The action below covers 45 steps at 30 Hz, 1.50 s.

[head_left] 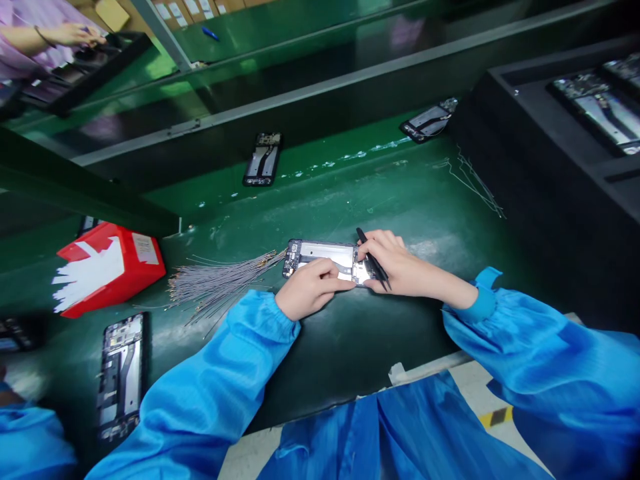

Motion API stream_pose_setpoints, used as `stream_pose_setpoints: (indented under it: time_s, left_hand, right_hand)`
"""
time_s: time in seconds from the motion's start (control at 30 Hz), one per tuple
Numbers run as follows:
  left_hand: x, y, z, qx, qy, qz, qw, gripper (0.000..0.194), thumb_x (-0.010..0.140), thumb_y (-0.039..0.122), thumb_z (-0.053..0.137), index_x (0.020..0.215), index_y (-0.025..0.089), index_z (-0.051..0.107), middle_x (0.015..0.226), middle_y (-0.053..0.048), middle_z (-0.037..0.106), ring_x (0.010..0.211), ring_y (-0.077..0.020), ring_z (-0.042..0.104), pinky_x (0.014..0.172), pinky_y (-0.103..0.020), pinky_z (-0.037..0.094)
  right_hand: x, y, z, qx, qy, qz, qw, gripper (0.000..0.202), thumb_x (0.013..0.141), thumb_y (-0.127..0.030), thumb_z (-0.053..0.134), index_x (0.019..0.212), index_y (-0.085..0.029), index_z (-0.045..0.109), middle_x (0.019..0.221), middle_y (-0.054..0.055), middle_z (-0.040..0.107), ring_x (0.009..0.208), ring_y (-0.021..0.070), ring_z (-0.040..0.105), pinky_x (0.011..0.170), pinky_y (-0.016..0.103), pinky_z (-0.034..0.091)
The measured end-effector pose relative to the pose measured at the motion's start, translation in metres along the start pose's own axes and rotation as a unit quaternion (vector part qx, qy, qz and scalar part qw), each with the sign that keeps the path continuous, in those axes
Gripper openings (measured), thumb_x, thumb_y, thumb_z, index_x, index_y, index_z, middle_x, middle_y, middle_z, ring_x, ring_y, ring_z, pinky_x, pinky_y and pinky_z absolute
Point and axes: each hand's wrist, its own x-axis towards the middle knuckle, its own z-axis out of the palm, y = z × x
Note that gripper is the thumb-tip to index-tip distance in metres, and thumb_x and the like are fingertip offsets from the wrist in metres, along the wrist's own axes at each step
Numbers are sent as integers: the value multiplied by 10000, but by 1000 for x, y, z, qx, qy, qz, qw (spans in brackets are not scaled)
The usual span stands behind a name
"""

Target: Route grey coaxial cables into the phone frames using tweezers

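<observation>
An opened phone body (330, 253), its silver tray and circuit parts showing, lies lengthwise on the green bench in front of me. My left hand (313, 287) is closed over its lower middle, fingers curled and fingertips at the near edge. Black tweezers (374, 260) sit in my right hand (397, 263), tips pointing down toward me. The thumb and fingers of that hand also touch the phone's right end. A bundle of thin grey cables (220, 283) lies left of the phone, close to its left end.
Other opened phone bodies lie at the back (263, 160), back right (429, 121) and near left (121, 373). A red box (130, 267) with white strips stands left. Loose wires (475, 180) lie beside a black bin (540, 200). Across the partition is another person's hand (75, 35).
</observation>
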Motion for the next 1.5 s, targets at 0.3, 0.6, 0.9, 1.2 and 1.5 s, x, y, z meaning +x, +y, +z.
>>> stream_pose_setpoints:
  time_s: [0.3, 0.6, 0.9, 1.2, 1.5]
  left_hand:
    - [0, 0, 2, 17, 0, 3, 1000, 313, 870, 148, 375, 983, 234, 654, 732, -13, 444, 667, -103, 423, 618, -200, 383]
    - [0, 0, 1, 18, 8, 12, 1000, 306, 855, 136, 375, 951, 215, 655, 732, -20, 462, 672, -111, 441, 625, -210, 399]
    - [3, 4, -2, -79, 11, -54, 995, 220, 816, 125, 417, 849, 156, 632, 773, -35, 546, 734, -119, 524, 687, -215, 441]
    - [3, 2, -1, -92, 3, -52, 994, 236, 815, 120, 418, 850, 170, 646, 799, -33, 549, 753, -119, 523, 702, -214, 434]
    - [3, 1, 0, -83, 11, -36, 996, 237, 819, 127, 410, 844, 160, 643, 803, -44, 552, 783, -139, 505, 720, -234, 432]
  right_hand:
    - [7, -2, 1, -19, -15, 28, 999, 350, 638, -236, 579, 938, -230, 400, 982, 66, 398, 908, 254, 369, 733, 349, 317]
    - [8, -2, 4, -18, -2, 27, 999, 341, 657, -291, 593, 934, -227, 406, 967, 65, 400, 892, 247, 367, 733, 351, 315]
    - [15, -5, 7, -43, 6, 46, 998, 380, 641, -358, 635, 928, -229, 423, 944, 60, 406, 882, 248, 370, 714, 340, 302]
    - [26, -7, -2, -63, -55, 79, 993, 417, 625, -430, 626, 933, -240, 419, 931, 56, 405, 881, 257, 376, 688, 339, 286]
    - [32, -14, -3, -94, -81, 68, 990, 387, 629, -385, 605, 930, -229, 419, 941, 65, 401, 866, 253, 378, 676, 320, 270]
